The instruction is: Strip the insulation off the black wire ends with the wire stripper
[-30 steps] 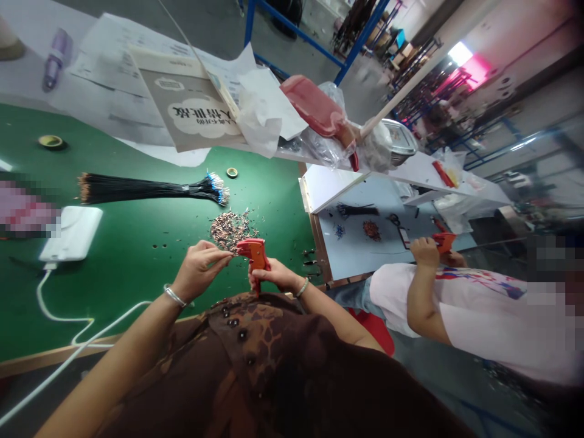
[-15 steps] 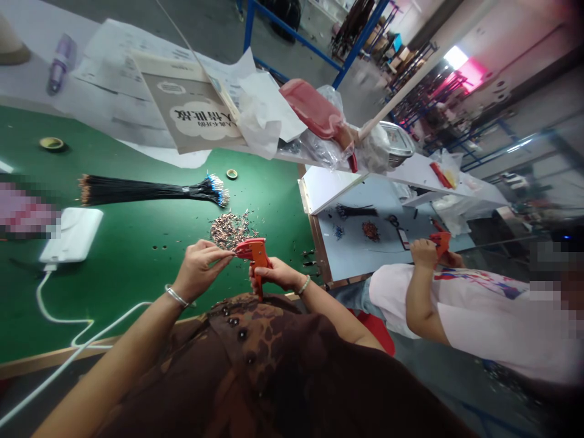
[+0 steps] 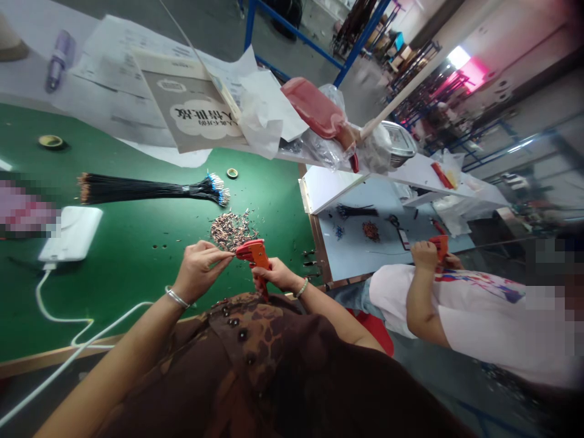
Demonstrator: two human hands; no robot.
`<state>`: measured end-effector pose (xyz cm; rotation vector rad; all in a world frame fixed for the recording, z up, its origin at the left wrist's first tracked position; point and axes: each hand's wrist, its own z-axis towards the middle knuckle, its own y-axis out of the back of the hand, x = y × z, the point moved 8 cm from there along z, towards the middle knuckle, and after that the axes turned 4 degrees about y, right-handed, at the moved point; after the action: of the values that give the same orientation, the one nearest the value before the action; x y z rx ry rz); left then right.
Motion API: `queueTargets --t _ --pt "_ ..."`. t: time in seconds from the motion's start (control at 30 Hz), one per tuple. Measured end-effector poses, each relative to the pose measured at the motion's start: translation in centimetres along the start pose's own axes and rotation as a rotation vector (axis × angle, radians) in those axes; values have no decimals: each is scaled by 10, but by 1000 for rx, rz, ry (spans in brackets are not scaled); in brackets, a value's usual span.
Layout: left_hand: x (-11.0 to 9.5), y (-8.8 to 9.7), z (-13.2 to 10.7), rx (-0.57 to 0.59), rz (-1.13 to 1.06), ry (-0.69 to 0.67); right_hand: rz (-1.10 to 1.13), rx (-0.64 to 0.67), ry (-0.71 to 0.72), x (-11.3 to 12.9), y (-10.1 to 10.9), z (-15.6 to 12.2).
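Note:
My right hand [image 3: 278, 275] is wrapped round the handle of an orange-red wire stripper [image 3: 256, 252], held upright close to my body. My left hand [image 3: 204, 267] pinches a thin wire, barely visible, at the tool's jaws; thumb and forefinger are pressed together. Just beyond the jaws lies a pile of small copper-coloured and dark bits [image 3: 232, 230] on the green table [image 3: 150, 274]. Farther back rests a bundle of black wires [image 3: 150, 188], with bare copper-coloured ends on the left and blue and silvery ends on the right.
A white power bank [image 3: 73, 234] with a white cable lies at left. A small tape roll [image 3: 232, 173] sits beside the bundle. The shelf above carries papers, a book [image 3: 196, 115] and a pink pouch [image 3: 314, 109]. At right, a co-worker holds a similar orange tool [image 3: 440, 248].
The wire stripper has tilted slightly, its lower handle shifting right with my right hand. My left hand keeps its pinch almost in place. The co-worker's tool has turned a little.

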<state>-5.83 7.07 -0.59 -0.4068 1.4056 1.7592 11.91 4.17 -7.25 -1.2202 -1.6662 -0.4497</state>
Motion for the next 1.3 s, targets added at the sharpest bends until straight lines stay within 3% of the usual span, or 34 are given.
queueTargets --t 0.23,0.5,0.8,1.03,1.3 --pt "10 -7 -6 13 34 36 56 -61 -1 -2 1 2" --pt "20 -1 -9 -63 13 48 98 80 30 -4 1 4" --pt "17 -2 -9 -107 -83 148 180 175 -19 0 -11 0" --pt "15 -2 -9 -101 -235 251 175 165 -30 3 -13 0" --pt "4 -3 -12 -158 -78 210 197 170 -25 2 -16 0"
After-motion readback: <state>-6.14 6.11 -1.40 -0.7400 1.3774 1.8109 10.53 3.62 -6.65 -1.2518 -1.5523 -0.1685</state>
